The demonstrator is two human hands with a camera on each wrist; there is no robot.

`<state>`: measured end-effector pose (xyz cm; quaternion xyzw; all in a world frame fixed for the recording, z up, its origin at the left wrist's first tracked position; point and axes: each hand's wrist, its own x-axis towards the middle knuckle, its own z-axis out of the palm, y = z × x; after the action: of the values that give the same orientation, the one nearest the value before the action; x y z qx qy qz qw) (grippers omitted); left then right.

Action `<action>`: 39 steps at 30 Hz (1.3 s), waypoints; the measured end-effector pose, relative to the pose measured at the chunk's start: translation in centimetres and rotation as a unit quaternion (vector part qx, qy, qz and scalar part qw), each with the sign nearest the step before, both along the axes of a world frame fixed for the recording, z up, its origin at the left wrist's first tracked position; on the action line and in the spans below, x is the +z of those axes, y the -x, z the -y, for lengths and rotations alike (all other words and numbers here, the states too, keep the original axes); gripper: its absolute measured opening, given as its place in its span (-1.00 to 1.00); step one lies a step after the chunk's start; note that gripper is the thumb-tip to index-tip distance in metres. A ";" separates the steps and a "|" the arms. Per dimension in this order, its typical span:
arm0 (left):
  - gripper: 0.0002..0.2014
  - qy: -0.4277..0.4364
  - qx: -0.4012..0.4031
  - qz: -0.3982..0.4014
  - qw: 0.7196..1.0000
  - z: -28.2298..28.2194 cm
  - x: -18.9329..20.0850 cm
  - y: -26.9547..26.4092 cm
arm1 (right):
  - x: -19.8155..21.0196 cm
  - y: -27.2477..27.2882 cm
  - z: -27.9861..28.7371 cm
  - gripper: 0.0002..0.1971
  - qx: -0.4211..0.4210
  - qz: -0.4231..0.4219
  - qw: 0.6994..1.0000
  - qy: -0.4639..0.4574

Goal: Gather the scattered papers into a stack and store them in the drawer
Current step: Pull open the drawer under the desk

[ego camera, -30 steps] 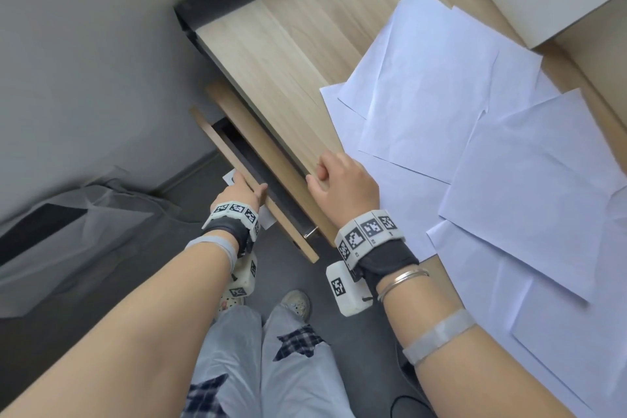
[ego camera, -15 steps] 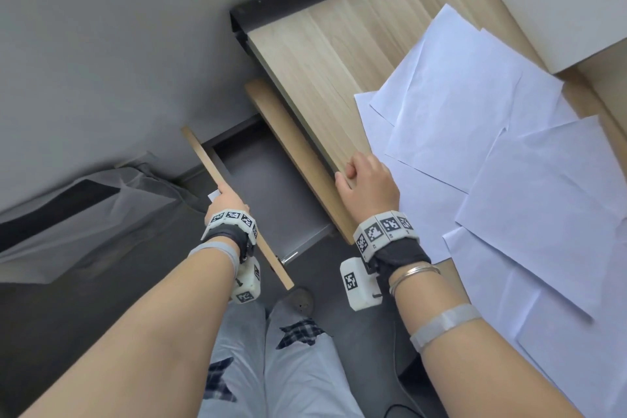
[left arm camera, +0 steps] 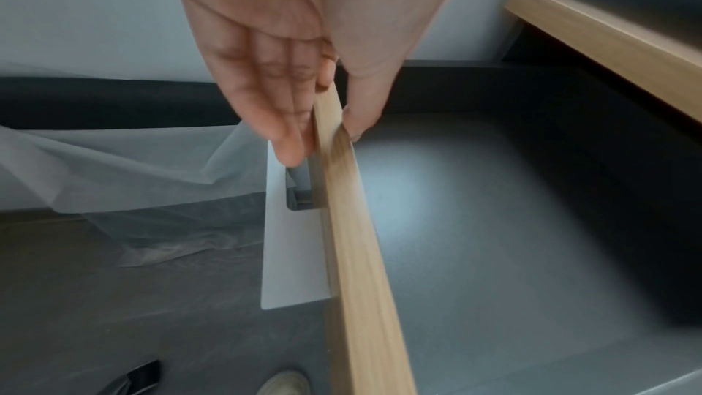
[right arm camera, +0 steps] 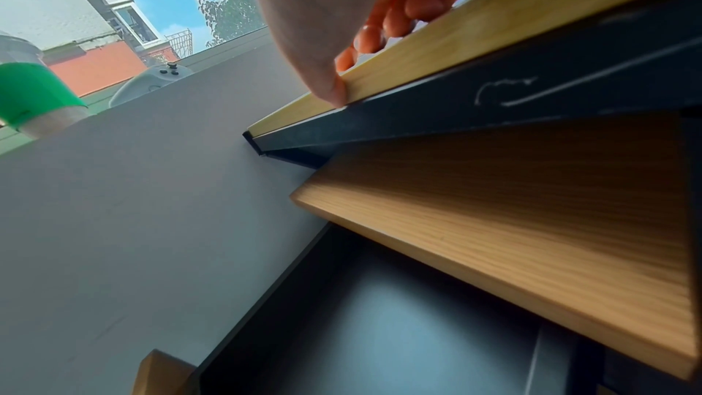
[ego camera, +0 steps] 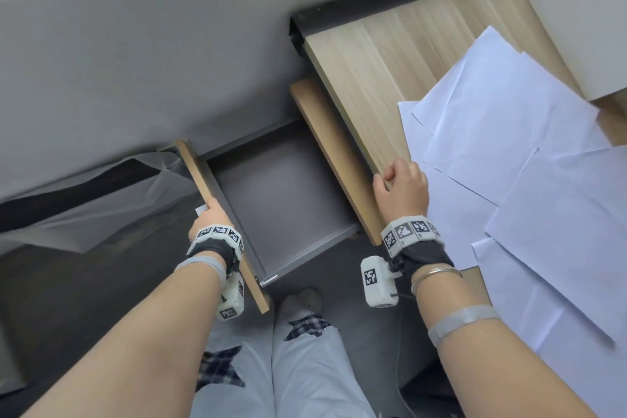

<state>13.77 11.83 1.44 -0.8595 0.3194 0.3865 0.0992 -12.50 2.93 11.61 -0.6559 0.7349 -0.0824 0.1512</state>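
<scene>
Several white papers (ego camera: 509, 119) lie scattered and overlapping on the wooden desk (ego camera: 373, 54). Below the desk's left edge the drawer (ego camera: 281, 193) is pulled out, its grey bottom bare. My left hand (ego camera: 208, 214) pinches the top of the wooden drawer front (ego camera: 200, 173), with fingers outside and thumb inside. In the left wrist view the left hand (left arm camera: 323, 143) grips that drawer front (left arm camera: 353, 236) just above a white handle plate (left arm camera: 292, 251). My right hand (ego camera: 393, 180) holds the desk edge beside the papers. The right wrist view shows this right hand (right arm camera: 349, 68) with thumb on the edge face and fingers curled on top.
A wooden panel (ego camera: 332, 159) sits under the desk above the drawer. A grey box (ego camera: 576, 27) stands on the desk's far right. Translucent plastic sheeting (ego camera: 84, 207) lies on the floor at left. My legs and a shoe (ego camera: 302, 299) are below the drawer.
The left hand has pulled the drawer from barely ajar to well out, exposing its grey bottom. The right hand has stayed on the desk edge.
</scene>
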 end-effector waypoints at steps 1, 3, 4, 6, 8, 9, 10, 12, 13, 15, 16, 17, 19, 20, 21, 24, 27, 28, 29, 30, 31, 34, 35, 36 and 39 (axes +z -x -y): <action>-0.47 -0.002 0.001 0.001 1.000 -0.4 0.1 -0.4 | -0.1 0.0 0.0 -0.82 -0.002 0.001 1.000 0.001; -0.47 -0.008 0.000 0.006 1.000 -1.2 0.2 -1.2 | -0.1 -0.1 -0.1 -0.82 -0.011 0.007 1.000 0.003; -0.47 -0.012 -0.001 0.010 1.000 -1.5 0.2 -1.5 | -0.2 -0.1 -0.1 -0.82 -0.015 0.009 1.000 0.004; -0.47 -0.018 0.001 0.016 1.000 -2.2 0.2 -2.3 | -0.2 -0.2 -0.1 -0.83 -0.020 0.011 1.000 0.009; -0.45 -0.021 0.001 0.018 1.000 -2.8 0.1 -2.9 | -0.3 -0.3 -0.2 -0.83 -0.023 0.011 1.000 0.013; -0.45 -0.022 -0.001 0.018 1.000 -2.9 0.1 -3.1 | -0.3 -0.3 -0.2 -0.83 -0.025 0.011 1.000 0.014; -0.44 -0.025 -0.004 0.017 1.000 -3.1 0.1 -3.4 | -0.3 -0.3 -0.2 -0.84 -0.026 0.010 0.999 0.016; -0.44 -0.028 -0.004 0.018 0.999 -3.4 0.0 -3.7 | -0.4 -0.3 -0.2 -0.84 -0.027 0.007 0.999 0.022; -0.45 -0.028 -0.004 0.019 0.999 -3.5 -0.1 -3.9 | -0.4 -0.4 -0.3 -0.84 -0.028 0.006 0.999 0.023; -0.49 -0.028 -0.002 0.022 0.999 -3.7 -0.2 -4.2 | -0.4 -0.4 -0.3 -0.84 -0.030 0.006 0.999 0.024; -0.51 -0.028 -0.003 0.022 0.999 -3.8 -0.2 -4.3 | -0.4 -0.4 -0.3 -0.83 -0.030 0.006 0.999 0.025; -0.51 -0.030 -0.004 0.021 0.999 -3.8 -0.3 -4.4 | -0.4 -0.4 -0.3 -0.83 -0.029 0.004 0.999 0.025; -0.48 -0.037 -0.009 0.020 0.999 -3.7 -0.1 -4.3 | -0.4 -0.4 -0.3 -0.83 -0.027 0.002 0.999 0.024; -0.46 -0.043 -0.012 0.021 0.999 -3.6 0.0 -4.3 | -0.4 -0.4 -0.3 -0.83 -0.026 0.001 0.999 0.023; -0.44 -0.052 -0.016 0.020 0.998 -3.5 0.3 -4.2 | -0.4 -0.4 -0.3 -0.83 -0.026 -0.001 0.999 0.021; -0.47 -0.067 -0.024 0.017 0.997 -2.6 1.6 -3.9 | -0.1 -0.5 -0.1 -0.84 -0.032 -0.006 0.999 0.003; -0.53 -0.054 -0.039 0.019 0.998 -0.5 3.6 -3.0 | 0.5 -0.5 0.2 -0.87 -0.041 0.009 0.998 -0.037; -0.54 -0.049 -0.053 0.009 0.997 0.4 4.5 -2.5 | 0.8 -0.4 0.3 -0.87 -0.044 0.022 0.998 -0.046; -0.55 -0.045 -0.074 -0.006 0.996 1.3 5.4 -1.8 | 1.2 -0.3 0.2 -0.87 -0.047 0.036 0.997 -0.051; -0.55 -0.044 -0.098 -0.019 0.994 2.2 6.3 -1.1 | 1.6 -0.2 0.1 -0.87 -0.051 0.046 0.996 -0.055; -0.56 -0.041 -0.123 -0.028 0.991 3.0 7.3 -0.2 | 2.0 0.0 -0.1 -0.86 -0.055 0.051 0.995 -0.059; -0.62 -0.011 -0.193 -0.041 0.980 5.4 10.4 3.0 | 3.5 1.0 -0.5 -0.81 -0.079 0.054 0.993 -0.066; -0.66 0.003 -0.215 -0.041 0.976 6.2 11.4 4.2 | 4.0 1.5 -0.5 -0.81 -0.091 0.060 0.992 -0.069; -0.71 0.017 -0.236 -0.044 0.971 6.9 12.3 5.5 | 4.5 2.1 -0.6 -0.81 -0.105 0.068 0.989 -0.075; -0.77 0.043 -0.303 -0.056 0.950 9.3 14.7 9.6 | 6.1 4.6 -0.9 -0.80 -0.144 0.068 0.983 -0.092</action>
<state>4.16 2.51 16.15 -0.7026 0.5865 0.3715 0.1562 -17.14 3.82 17.72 -0.5193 0.8141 -0.0799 0.2475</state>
